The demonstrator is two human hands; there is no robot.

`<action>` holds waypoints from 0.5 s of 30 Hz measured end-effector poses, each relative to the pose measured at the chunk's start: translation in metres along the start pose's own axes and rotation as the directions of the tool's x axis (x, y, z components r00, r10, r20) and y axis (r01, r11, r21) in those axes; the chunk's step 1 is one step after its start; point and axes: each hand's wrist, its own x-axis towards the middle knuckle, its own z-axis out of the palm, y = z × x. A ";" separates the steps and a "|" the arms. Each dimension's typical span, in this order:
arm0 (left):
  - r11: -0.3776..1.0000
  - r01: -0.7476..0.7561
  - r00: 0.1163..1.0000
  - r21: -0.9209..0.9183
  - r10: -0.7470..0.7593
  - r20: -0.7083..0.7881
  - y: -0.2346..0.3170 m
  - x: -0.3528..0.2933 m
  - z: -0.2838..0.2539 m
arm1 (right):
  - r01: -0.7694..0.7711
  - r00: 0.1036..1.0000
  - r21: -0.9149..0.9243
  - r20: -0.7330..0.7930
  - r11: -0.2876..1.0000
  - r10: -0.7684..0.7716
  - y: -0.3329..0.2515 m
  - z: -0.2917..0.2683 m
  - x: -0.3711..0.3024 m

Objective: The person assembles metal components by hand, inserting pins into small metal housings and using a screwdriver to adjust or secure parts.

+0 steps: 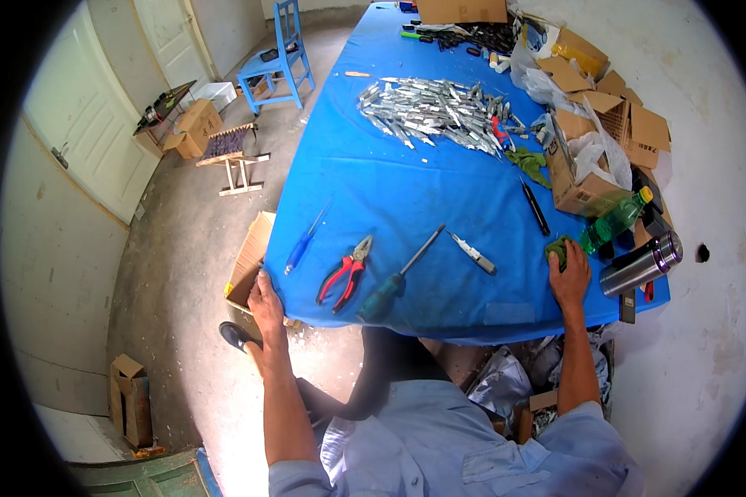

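On my feed, blue cloth covers the tabletop [340, 186]. Across its near part I see a blue screwdriver [299, 251], red-and-black pliers [356, 267], a teal-handled screwdriver [380, 298] and a white-and-silver pointed tool [473, 253], lying apart. A black pen-shaped tool [535, 209] lies farther right. Beyond, I make out a broad heap of silvery pieces [439, 112], a green cloth [529, 164] just beside it. Down the right side I get a crumpled rag [555, 248], a green bottle [616, 222], a steel flask [638, 267] and an open cardboard box [584, 197].

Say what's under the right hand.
Right hand: a crumpled green cloth shows between thumb and fingers. Anything under the palm, or beneath the cloth, is covered.
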 end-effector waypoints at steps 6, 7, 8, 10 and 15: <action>1.000 -0.005 1.000 0.017 0.004 0.016 0.010 -0.003 0.000 | -0.013 1.000 0.007 0.008 1.000 0.013 -0.002 -0.003 -0.001; 1.000 -0.004 1.000 0.021 0.004 0.012 0.010 -0.003 -0.001 | -0.012 1.000 0.013 0.008 1.000 0.012 -0.003 -0.003 0.000; 1.000 0.002 1.000 0.026 -0.003 0.018 0.011 -0.003 -0.002 | -0.011 1.000 0.015 0.007 1.000 0.011 -0.004 -0.004 0.000; 0.999 0.015 0.999 0.038 -0.016 0.031 0.013 -0.004 -0.003 | -0.009 1.000 0.019 0.006 1.000 0.009 -0.005 -0.005 0.000; 0.998 0.046 0.999 0.042 -0.047 0.025 0.029 -0.011 -0.004 | -0.013 1.000 0.006 0.007 1.000 0.013 -0.003 -0.005 -0.001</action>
